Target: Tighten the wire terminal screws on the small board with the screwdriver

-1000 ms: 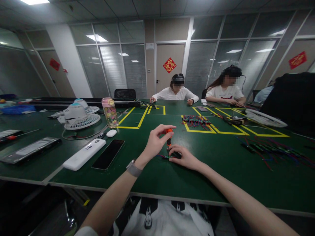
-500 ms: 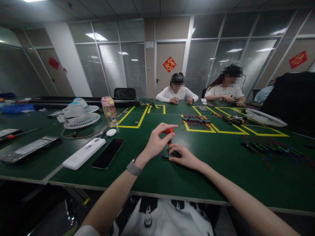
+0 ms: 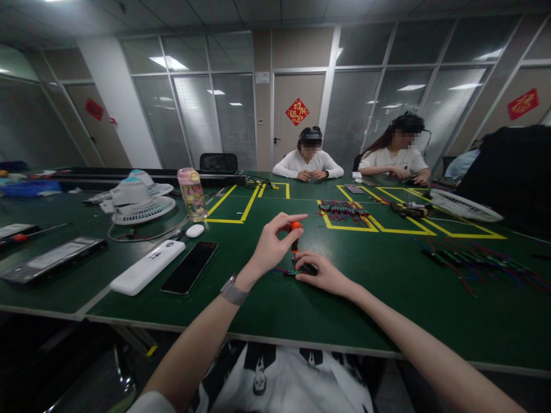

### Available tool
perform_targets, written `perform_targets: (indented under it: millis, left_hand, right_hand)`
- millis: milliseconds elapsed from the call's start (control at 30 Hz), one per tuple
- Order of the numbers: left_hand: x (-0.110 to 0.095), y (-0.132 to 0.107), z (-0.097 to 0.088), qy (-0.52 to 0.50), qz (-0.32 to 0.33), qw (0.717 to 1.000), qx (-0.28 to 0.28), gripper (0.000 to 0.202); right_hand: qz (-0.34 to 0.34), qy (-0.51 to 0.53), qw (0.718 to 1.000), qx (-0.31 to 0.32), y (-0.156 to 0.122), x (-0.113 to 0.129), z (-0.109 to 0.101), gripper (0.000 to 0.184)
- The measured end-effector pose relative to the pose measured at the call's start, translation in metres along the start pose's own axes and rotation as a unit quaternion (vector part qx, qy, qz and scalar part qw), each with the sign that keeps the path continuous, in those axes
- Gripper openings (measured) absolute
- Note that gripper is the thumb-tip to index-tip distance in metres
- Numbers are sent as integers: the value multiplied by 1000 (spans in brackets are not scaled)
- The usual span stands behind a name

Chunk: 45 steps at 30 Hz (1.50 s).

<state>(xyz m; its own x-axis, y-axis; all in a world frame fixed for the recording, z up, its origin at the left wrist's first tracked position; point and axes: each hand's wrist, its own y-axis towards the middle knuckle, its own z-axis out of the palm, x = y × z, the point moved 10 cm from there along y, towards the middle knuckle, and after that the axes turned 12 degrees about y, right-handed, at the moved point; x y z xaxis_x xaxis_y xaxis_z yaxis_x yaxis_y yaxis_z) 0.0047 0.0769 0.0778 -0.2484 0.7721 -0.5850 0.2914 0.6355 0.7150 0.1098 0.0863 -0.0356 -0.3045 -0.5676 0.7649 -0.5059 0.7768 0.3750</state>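
A screwdriver (image 3: 295, 244) with an orange and black handle stands upright over the table. My left hand (image 3: 272, 244) is closed round its handle with thumb and fingers; the index finger reaches out past its top. Under the shaft lies a small green circuit board (image 3: 290, 273) with thin red and blue wires trailing to the left. My right hand (image 3: 321, 271) grips the right end of this board against the table, its fingers close beside the shaft. The tip of the screwdriver is too small to make out.
Left of my hands lie a black phone (image 3: 190, 268), a white device (image 3: 148, 267) and a white oval case (image 3: 195, 231). Fans (image 3: 142, 209) and a bottle (image 3: 193, 195) stand behind. Wired boards lie in a bundle (image 3: 344, 213) and a pile (image 3: 486, 261). Two people sit opposite.
The left hand and screwdriver handle have shifted slightly to the left and up. My right hand and the board stay in place. The person opposite has brought both hands together.
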Motion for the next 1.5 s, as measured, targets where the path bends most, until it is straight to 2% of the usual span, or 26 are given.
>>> perform_targets:
  millis: [100, 200, 267, 367, 433, 567, 667, 767, 867, 933, 1033, 1133, 1200, 1333, 1400, 1500]
  left_hand:
    - [-9, -4, -10, 101, 38, 992, -62, 22]
    - [-20, -8, -10, 153, 73, 983, -75, 24]
    - [-20, -8, -4, 112, 70, 990, -48, 30]
    - [-9, -4, 7, -18, 23, 999, 13, 32]
    - [-3, -3, 9, -51, -1, 998, 22, 29]
    - [-8, -5, -8, 74, 25, 995, -54, 15]
    - [-17, -8, -9, 129, 44, 989, -66, 22]
    - [-14, -6, 3, 32, 26, 999, -10, 33]
    - [-3, -4, 14, -74, -19, 996, 41, 31]
    - [1, -4, 11, -63, -27, 997, 22, 25]
    - [-3, -5, -5, 41, -4, 998, -49, 14]
    - [-11, -7, -10, 111, 20, 991, -71, 19]
    - [-10, -6, -4, 68, 17, 997, -40, 29]
    - [3, -4, 12, -106, -45, 993, 36, 34]
    - [7, -3, 12, -129, -63, 989, 35, 32]
    - [8, -1, 7, -105, -58, 993, 10, 27]
  right_hand:
    - [1, 0, 1000, 0, 0, 0, 0, 8]
    - [-2, -2, 1000, -1, 0, 1, 1, 7]
    - [-4, -1, 1000, -1, 0, 1, 0, 7]
    - [-4, 1, 1000, 0, 0, 1, 0, 7]
    - [-5, 1, 1000, 3, 0, 1, 1, 7]
    - [-6, -3, 1000, 2, 0, 0, 1, 9]
    - [-4, -4, 1000, 0, 0, -1, 1, 8]
    - [-4, -1, 1000, -1, 0, -1, 0, 8]
    - [-4, 2, 1000, 0, 0, -1, 0, 8]
    - [-3, 2, 1000, 0, 0, -1, 1, 8]
    - [-4, 2, 1000, 0, 0, -1, 1, 9]
    - [-5, 0, 1000, -1, 0, -1, 1, 8]
    - [-6, 1, 1000, 0, 0, 0, 1, 7]
    - [-4, 1, 1000, 0, 0, -1, 1, 7]
    - [-3, 2, 1000, -1, 0, -1, 0, 8]
    - [-5, 5, 1000, 0, 0, 0, 0, 8]
